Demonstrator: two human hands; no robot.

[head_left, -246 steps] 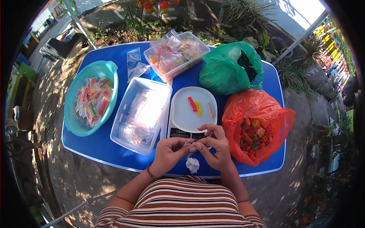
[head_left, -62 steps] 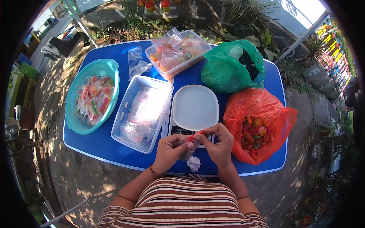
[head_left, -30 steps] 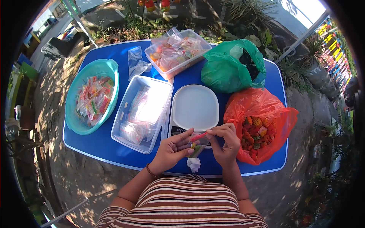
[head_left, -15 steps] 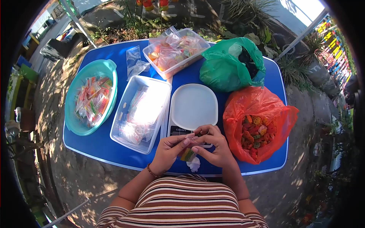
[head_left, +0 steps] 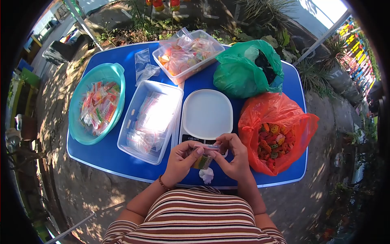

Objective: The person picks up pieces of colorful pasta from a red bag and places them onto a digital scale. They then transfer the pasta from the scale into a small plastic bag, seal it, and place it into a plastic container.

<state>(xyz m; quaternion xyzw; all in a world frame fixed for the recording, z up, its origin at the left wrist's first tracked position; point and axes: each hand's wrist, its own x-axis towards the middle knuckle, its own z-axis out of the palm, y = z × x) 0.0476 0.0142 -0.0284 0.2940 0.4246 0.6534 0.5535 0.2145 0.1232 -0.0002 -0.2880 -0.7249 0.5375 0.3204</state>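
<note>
Between my two hands, just in front of the kitchen scale [head_left: 207,114], is a small clear plastic bag [head_left: 203,161] with green and yellow pieces inside. My left hand [head_left: 182,161] pinches the left side of its top edge between thumb and fingers. My right hand [head_left: 233,157] grips the right side of the same edge, thumb below and index finger above. Both hands partly cover the scale's black panel. A crumpled white tissue [head_left: 206,175] lies on the blue table [head_left: 101,164] just below the bag.
Left of the scale stand a white tub [head_left: 151,156] of flat clear bags and a teal basin [head_left: 76,126] of filled packets. Behind is another tub [head_left: 178,78] of bags. A green bag [head_left: 235,73] and a red bag [head_left: 298,134] with colourful pieces are at right.
My right fingers and thumb have shifted along the bag's top edge, which now looks straighter. The bag hangs slightly higher between my hands.
</note>
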